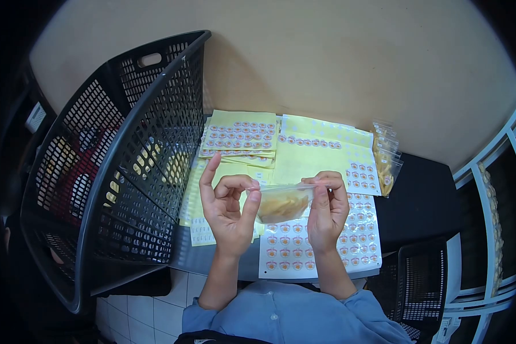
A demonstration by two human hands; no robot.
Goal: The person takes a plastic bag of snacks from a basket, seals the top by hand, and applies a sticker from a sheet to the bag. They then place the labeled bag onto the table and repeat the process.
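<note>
Fingers (pixel 247 195) of both hands pinched the top edge of a small clear plastic bag of pale chips (pixel 282 205). Left hand (pixel 229 209) held one end, right hand (pixel 328 212) the other, above yellow sticker sheets (pixel 304 252) on the counter (pixel 418 195).

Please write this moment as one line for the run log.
left hand: pinches clear bag | right hand: pinches its top edge | below: sticker sheets | beside: black basket

Looked like a small packing workspace, shop back room type: table (pixel 424 189) covered with sticker sheets (pixel 241 135), stack of filled snack bags (pixel 386 160) by the wall, black plastic basket (pixel 132 149) of goods alongside, tiled floor (pixel 155 309).
</note>
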